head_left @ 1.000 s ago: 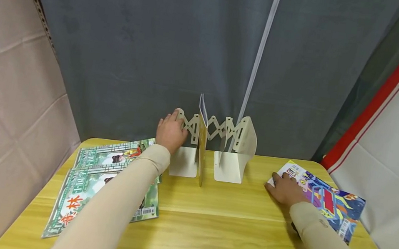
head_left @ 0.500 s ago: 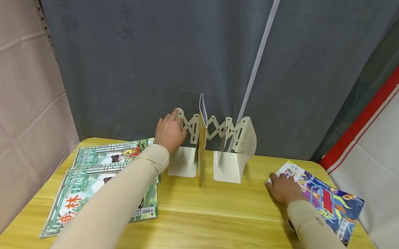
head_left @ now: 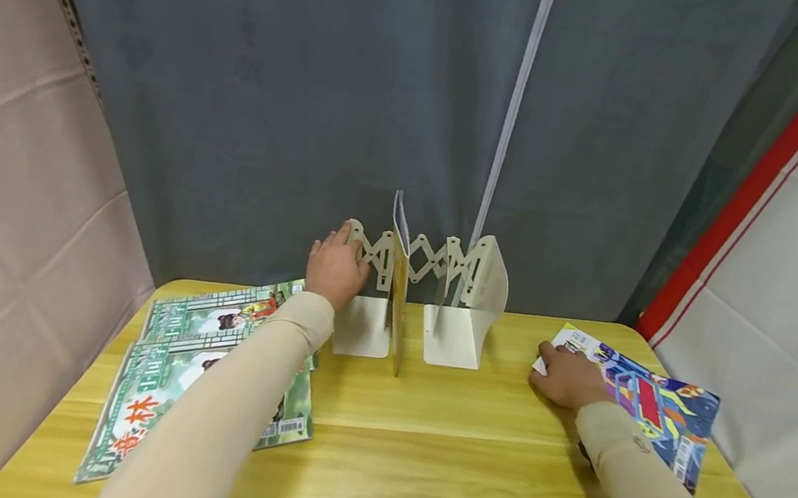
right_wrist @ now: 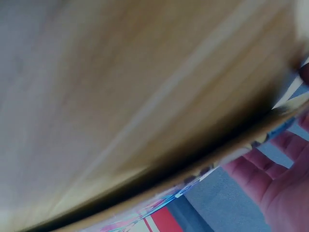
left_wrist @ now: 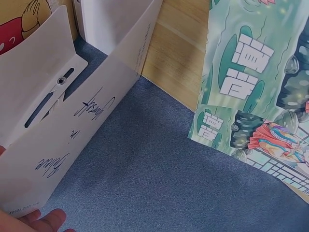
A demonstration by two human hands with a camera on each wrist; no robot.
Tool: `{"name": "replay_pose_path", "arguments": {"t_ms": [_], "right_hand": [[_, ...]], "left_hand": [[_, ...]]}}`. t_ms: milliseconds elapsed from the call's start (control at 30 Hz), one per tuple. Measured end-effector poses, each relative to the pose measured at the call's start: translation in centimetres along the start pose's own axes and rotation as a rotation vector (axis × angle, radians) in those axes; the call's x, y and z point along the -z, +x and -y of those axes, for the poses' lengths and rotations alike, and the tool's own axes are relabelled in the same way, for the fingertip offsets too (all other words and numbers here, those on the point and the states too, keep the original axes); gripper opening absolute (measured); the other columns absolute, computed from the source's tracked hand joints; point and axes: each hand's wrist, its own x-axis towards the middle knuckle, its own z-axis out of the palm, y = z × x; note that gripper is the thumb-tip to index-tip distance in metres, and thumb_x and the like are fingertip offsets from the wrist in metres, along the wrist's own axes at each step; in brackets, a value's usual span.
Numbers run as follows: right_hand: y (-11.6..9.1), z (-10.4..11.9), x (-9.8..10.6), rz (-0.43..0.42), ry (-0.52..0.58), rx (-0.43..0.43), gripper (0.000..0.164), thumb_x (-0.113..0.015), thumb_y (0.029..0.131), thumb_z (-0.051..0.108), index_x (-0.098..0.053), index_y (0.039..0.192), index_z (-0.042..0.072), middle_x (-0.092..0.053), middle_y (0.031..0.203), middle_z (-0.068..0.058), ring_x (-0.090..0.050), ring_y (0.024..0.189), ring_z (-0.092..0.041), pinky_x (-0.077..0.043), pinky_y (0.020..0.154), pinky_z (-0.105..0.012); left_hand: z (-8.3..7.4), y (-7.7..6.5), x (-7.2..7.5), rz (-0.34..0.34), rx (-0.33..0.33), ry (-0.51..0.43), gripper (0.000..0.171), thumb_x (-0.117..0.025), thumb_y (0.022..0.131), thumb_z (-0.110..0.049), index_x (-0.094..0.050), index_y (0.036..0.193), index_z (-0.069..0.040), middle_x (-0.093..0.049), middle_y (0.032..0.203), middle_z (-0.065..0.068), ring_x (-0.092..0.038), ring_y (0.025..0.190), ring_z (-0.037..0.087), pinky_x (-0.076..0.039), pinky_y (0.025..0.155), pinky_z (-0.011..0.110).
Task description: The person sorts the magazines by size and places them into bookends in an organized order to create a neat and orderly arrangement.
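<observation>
In the head view, my left hand [head_left: 338, 268] grips the left end panel of a white expandable bookend [head_left: 453, 333] at the back of the table. The left wrist view shows this lettered panel [left_wrist: 72, 140] between thumb and fingers. A thin book [head_left: 399, 291] stands upright in the bookend, its edge toward me. On the right, my right hand [head_left: 570, 377] pinches the left edge of a colorful blue-purple magazine [head_left: 673, 411] lying on the table. In the right wrist view, fingers [right_wrist: 251, 171] lie against its cover, and the thumb is mostly cut off.
Two overlapping green magazines [head_left: 158, 381] lie at the left, partly hidden under the left forearm. The wooden table [head_left: 369, 472] ends at a dark grey curtain [head_left: 297, 101]. Pale cloth walls [head_left: 0, 230] close off both sides.
My right fingers have curled more around the magazine's left edge, and the magazine has shifted slightly left. My left hand keeps its grip on the bookend. The head view has shifted a little.
</observation>
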Motion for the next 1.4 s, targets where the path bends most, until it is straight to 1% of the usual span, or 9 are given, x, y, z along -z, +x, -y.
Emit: {"name": "replay_pose_path", "arguments": {"t_ms": [167,233,300,467,733,867,967,1167,1400], "right_hand": [[-0.2,0.7,0.3,-0.016,-0.028,0.045,0.032,-0.062,0.091,0.023,-0.055,0.117,0.006,-0.062,0.11,-0.023,-0.059,0.095,-0.047,-0.05,0.08,-0.064],[-0.2,0.9,0.2,-0.014,-0.046,0.052,0.028,-0.062,0.092,0.019,-0.055,0.115,0.006,-0.061,0.109,-0.023,-0.058,0.093,-0.047,-0.05,0.079,-0.064],[-0.2,1.1,0.1,-0.007,-0.066,0.05,0.026,-0.062,0.093,0.018,-0.055,0.115,0.006,-0.059,0.11,-0.023,-0.057,0.095,-0.048,-0.05,0.079,-0.064],[-0.2,1.2,-0.2,0.023,-0.094,0.034,0.027,-0.057,0.096,0.017,-0.057,0.122,0.009,-0.056,0.119,-0.027,-0.053,0.105,-0.053,-0.048,0.082,-0.068],[-0.3,1.5,-0.3,0.041,-0.115,0.065,0.027,-0.055,0.096,0.019,-0.058,0.121,0.011,-0.057,0.12,-0.025,-0.054,0.106,-0.052,-0.048,0.084,-0.067],[-0.6,1.5,-0.3,0.055,-0.102,0.051,0.03,-0.056,0.095,0.021,-0.058,0.123,0.01,-0.057,0.122,-0.025,-0.053,0.111,-0.052,-0.045,0.087,-0.069],[-0.8,1.6,-0.3,0.038,-0.102,0.05,0.029,-0.056,0.096,0.021,-0.058,0.122,0.01,-0.058,0.122,-0.023,-0.053,0.111,-0.051,-0.045,0.087,-0.069],[-1.0,1.6,-0.4,-0.01,-0.132,0.087,0.026,-0.057,0.094,0.021,-0.057,0.118,0.01,-0.059,0.116,-0.021,-0.057,0.104,-0.046,-0.05,0.082,-0.065],[-1.2,1.8,-0.5,-0.076,-0.185,0.092,0.023,-0.058,0.092,0.021,-0.058,0.114,0.011,-0.058,0.11,-0.019,-0.057,0.099,-0.043,-0.05,0.078,-0.064]], "left_hand": [[0.1,0.0,0.0,0.009,0.004,-0.003,0.042,-0.056,0.093,-0.024,-0.066,0.131,-0.008,-0.037,0.156,0.013,-0.045,0.134,0.04,-0.03,0.112,0.058],[0.1,-0.1,0.1,0.01,0.003,-0.001,0.042,-0.057,0.094,-0.024,-0.066,0.132,-0.008,-0.036,0.157,0.013,-0.045,0.134,0.039,-0.03,0.112,0.058],[0.1,-0.1,0.1,0.009,0.004,-0.001,0.042,-0.057,0.094,-0.025,-0.065,0.132,-0.008,-0.037,0.157,0.013,-0.046,0.133,0.039,-0.03,0.111,0.058],[0.0,-0.2,0.2,0.017,0.01,-0.005,0.043,-0.057,0.094,-0.025,-0.065,0.133,-0.009,-0.036,0.157,0.013,-0.046,0.133,0.038,-0.029,0.112,0.058],[0.3,-0.2,0.2,-0.006,0.006,-0.002,0.041,-0.058,0.092,-0.022,-0.067,0.13,-0.008,-0.038,0.156,0.013,-0.055,0.125,0.037,-0.031,0.11,0.06],[0.2,-0.2,0.3,0.012,0.01,-0.006,0.042,-0.058,0.093,-0.023,-0.065,0.132,-0.008,-0.037,0.157,0.013,-0.056,0.124,0.037,-0.03,0.111,0.059],[0.1,-0.1,0.3,0.013,0.011,-0.004,0.043,-0.057,0.094,-0.024,-0.064,0.133,-0.008,-0.036,0.157,0.013,-0.059,0.119,0.038,-0.03,0.111,0.059],[-0.1,-0.2,0.4,0.019,0.016,0.002,0.042,-0.057,0.095,-0.024,-0.064,0.133,-0.009,-0.035,0.157,0.012,-0.065,0.107,0.038,-0.03,0.111,0.058],[0.0,-0.1,0.2,0.016,0.016,0.01,0.041,-0.057,0.094,-0.024,-0.065,0.132,-0.009,-0.036,0.157,0.012,-0.066,0.106,0.039,-0.031,0.111,0.059]]}}
